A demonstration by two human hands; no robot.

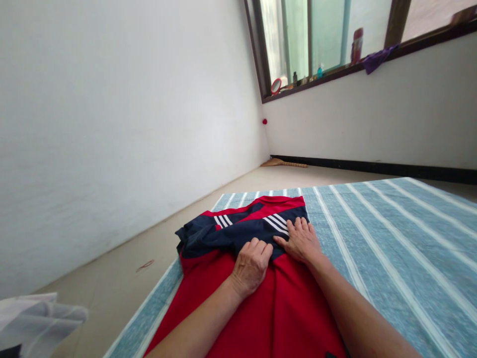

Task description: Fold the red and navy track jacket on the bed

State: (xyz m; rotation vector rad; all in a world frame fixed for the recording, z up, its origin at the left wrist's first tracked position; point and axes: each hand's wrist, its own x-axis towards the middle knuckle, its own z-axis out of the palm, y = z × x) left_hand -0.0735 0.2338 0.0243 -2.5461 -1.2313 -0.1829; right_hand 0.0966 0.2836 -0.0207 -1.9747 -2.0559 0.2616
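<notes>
A red and navy jacket (238, 308) with white stripes lies spread over a blue-and-white striped cloth, its far part folded over itself. My left hand (251, 263) rests on the jacket near its middle, fingers curled down and closed against the fabric; whatever its fingertips pinch is hidden beneath them. To the right, my right hand (300, 239) lies flat on the navy panel, fingers stretched out beside the white stripes and close to the jacket's right edge.
The striped cloth (372, 233) covers a flat surface reaching far right. At lower left is grey-white fabric (40, 318). A thin reddish loop (145, 266) lies on the floor. A broom (283, 162) lies in the corner. The windowsill holds a round mirror (276, 86), a red bottle (357, 45) and a purple cloth (377, 59).
</notes>
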